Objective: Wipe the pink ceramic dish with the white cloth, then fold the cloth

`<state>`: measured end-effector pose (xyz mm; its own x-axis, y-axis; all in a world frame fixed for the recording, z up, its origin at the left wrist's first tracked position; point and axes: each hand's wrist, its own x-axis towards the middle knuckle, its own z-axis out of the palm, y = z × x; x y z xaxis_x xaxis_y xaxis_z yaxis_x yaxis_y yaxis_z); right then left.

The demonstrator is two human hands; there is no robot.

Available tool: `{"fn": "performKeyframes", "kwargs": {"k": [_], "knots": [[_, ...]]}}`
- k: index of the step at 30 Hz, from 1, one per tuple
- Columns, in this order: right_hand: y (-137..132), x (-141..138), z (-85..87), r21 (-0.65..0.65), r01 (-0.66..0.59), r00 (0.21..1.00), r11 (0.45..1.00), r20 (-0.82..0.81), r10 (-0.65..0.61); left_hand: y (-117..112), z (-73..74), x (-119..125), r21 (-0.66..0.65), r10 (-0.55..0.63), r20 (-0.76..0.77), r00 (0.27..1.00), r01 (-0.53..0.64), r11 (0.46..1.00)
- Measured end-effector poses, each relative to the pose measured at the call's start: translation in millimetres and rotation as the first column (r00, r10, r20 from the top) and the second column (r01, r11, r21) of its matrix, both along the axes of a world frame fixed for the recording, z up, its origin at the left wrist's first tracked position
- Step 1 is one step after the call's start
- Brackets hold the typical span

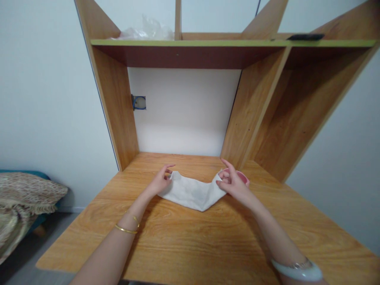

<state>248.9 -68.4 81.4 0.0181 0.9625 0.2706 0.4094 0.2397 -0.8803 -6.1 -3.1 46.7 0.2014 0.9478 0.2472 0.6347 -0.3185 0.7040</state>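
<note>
A white cloth (192, 192) stretches between my two hands above the wooden desk. My left hand (162, 181) pinches its upper left corner between thumb and fingers. At the other end, my right hand (233, 183) grips the upper right corner with the index finger raised. The cloth sags in the middle, and its lower edge comes to a point near the desk surface. Behind my right hand is a pink object (243, 178), mostly hidden, so I cannot tell its kind.
The wooden desk (184, 245) has a shelf unit (190, 42) over it, with side panels left and right. Clear plastic wrapping (145, 31) and a dark flat object (305, 37) lie on the shelf. An open wall socket box (139, 102) shows at the back left. A patterned blanket (26, 198) hangs at far left.
</note>
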Motion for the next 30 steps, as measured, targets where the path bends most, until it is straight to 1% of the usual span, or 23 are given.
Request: {"fn": "performKeyframes", "kwargs": {"k": [1,2,3,4,5,7,9,10,14,17,21,26,28,30], "knots": [[-0.2,-0.3,-0.2,0.001,0.010,1.000,1.000,0.019,-0.010,0.5,-0.1,0.3,0.035,-0.075,0.036,0.997,0.074,0.997],[-0.3,-0.5,-0.3,0.001,0.029,0.999,1.000,0.043,-0.029,1.0,-0.3,0.2,0.065,-0.128,0.037,0.991,0.126,0.990],[-0.3,-0.6,-0.4,-0.002,0.060,0.995,0.998,0.074,-0.060,1.4,-0.8,-0.1,0.078,-0.146,-0.001,0.989,0.146,0.986],[-0.1,-0.6,-0.3,-0.007,0.098,0.989,0.995,0.110,-0.097,1.7,-1.5,-0.7,0.071,-0.125,-0.059,0.990,0.129,0.989],[0.1,-0.4,-0.3,-0.010,0.139,0.980,0.990,0.147,-0.136,1.9,-2.3,-1.5,0.050,-0.080,-0.121,0.989,0.086,0.995],[1.3,0.7,-0.7,-0.012,0.215,0.956,0.977,0.209,-0.207,2.0,-4.2,-3.2,-0.003,0.035,-0.219,0.975,-0.037,0.999],[3.3,2.7,-1.8,-0.004,0.275,0.931,0.961,0.251,-0.266,1.8,-5.8,-4.6,-0.039,0.124,-0.260,0.958,-0.139,0.990],[4.5,3.9,-2.7,0.004,0.297,0.920,0.955,0.267,-0.287,1.7,-6.4,-5.2,-0.045,0.152,-0.256,0.955,-0.169,0.985],[8.6,8.4,-6.1,0.027,0.345,0.894,0.938,0.296,-0.338,2.9,-8.3,-6.2,-0.071,0.216,-0.184,0.959,-0.232,0.970],[9.2,8.4,-7.1,-0.001,0.341,0.901,0.940,0.287,-0.326,5.2,-10.4,-5.6,-0.106,0.236,-0.104,0.966,-0.246,0.963],[7.4,4.5,-6.0,-0.051,0.283,0.930,0.958,0.261,-0.260,7.8,-12.4,-2.7,-0.152,0.167,-0.004,0.986,-0.166,0.974],[6.5,5.0,-3.8,-0.083,0.265,0.943,0.961,0.230,-0.241,7.9,-12.0,-2.3,-0.144,0.071,0.111,0.991,-0.055,0.988],[8.4,7.6,-3.1,-0.090,0.273,0.941,0.958,0.229,-0.247,8.1,-12.3,-4.3,-0.155,0.059,0.173,0.983,-0.032,0.987],[11.8,8.7,-1.8,-0.083,0.284,0.936,0.955,0.239,-0.257,8.7,-12.9,-6.8,-0.204,0.065,0.198,0.978,-0.024,0.979]]}}
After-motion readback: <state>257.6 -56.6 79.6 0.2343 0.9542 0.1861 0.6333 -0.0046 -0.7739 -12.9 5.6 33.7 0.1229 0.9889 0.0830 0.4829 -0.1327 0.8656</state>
